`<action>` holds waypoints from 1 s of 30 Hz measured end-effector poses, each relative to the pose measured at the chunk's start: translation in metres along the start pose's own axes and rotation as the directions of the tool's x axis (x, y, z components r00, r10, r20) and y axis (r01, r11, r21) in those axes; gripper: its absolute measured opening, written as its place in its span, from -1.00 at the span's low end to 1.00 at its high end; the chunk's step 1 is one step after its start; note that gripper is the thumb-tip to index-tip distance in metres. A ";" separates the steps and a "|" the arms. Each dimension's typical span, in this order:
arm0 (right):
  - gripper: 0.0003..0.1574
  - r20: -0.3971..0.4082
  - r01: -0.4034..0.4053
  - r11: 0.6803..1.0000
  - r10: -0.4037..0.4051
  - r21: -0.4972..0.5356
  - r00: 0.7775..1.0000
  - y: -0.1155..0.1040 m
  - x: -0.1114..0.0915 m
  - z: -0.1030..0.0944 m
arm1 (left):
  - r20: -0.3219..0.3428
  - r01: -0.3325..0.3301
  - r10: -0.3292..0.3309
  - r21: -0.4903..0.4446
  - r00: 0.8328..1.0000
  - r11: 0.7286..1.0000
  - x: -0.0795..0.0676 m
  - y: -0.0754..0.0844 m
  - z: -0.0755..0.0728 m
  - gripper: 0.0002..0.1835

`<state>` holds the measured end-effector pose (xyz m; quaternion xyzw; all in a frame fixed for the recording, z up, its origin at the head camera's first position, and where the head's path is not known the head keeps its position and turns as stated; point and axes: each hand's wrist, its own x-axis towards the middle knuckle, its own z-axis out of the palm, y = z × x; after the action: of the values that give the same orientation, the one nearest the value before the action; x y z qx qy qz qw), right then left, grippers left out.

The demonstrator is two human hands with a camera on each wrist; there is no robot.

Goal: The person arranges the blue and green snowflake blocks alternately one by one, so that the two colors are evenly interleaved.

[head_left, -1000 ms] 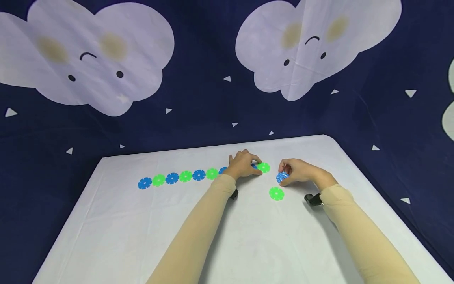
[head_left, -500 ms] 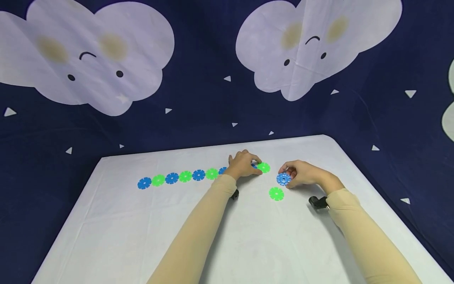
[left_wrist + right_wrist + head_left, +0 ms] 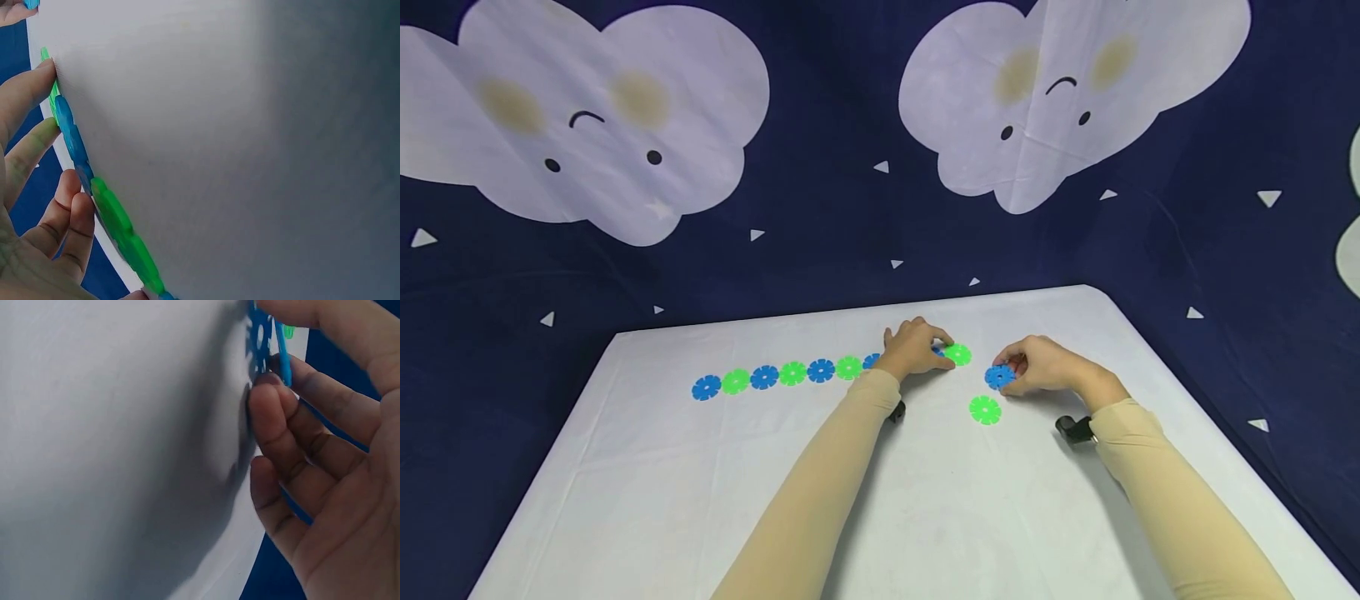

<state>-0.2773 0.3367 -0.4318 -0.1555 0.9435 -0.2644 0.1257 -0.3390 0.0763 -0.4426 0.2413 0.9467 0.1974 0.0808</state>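
Note:
Notched plastic discs in alternating blue and green form a row on the white table, from a blue disc [image 3: 706,387] at the left to a green disc [image 3: 958,355] at the right end. My left hand [image 3: 913,346] covers part of this row. Its thumb and index finger grip the green end disc, and other fingertips lie along the row in the left wrist view. Right of the row, my right hand [image 3: 1043,364] pinches a blue disc [image 3: 999,377]. The right wrist view shows a blue face with holes [image 3: 259,337] and a thin blue edge [image 3: 283,353] beside it.
A loose green disc [image 3: 985,410] lies on the white tabletop [image 3: 647,483], nearer to me than the row's right end. Behind the table hangs a dark blue cloth [image 3: 827,208] with clouds and small triangles. Black wrist mounts [image 3: 1075,428] sit below both hands.
My right hand has shifted slightly right, and the blue disc in it has tilted, showing its face more fully. The left hand, the row and the loose green disc stay put.

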 end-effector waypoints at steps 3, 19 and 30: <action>-0.39 -0.036 0.003 1.000 -0.004 -0.005 0.999 0.004 0.002 0.000 | 0.001 -0.002 0.002 -0.001 1.000 1.000 0.000 0.000 0.000 -0.47; -0.38 -0.173 -0.047 0.995 0.032 -0.083 0.984 0.010 0.030 -0.010 | -0.006 -0.002 0.002 0.007 1.000 1.000 0.003 -0.002 0.002 -0.48; -0.35 -0.114 0.005 0.992 -0.020 -0.126 0.993 0.004 0.044 -0.008 | -0.007 -0.003 0.003 0.012 1.000 1.000 0.005 -0.002 0.003 -0.48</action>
<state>-0.3212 0.3284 -0.4343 -0.1536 0.9629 -0.2137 0.0594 -0.3430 0.0782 -0.4461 0.2427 0.9477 0.1927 0.0757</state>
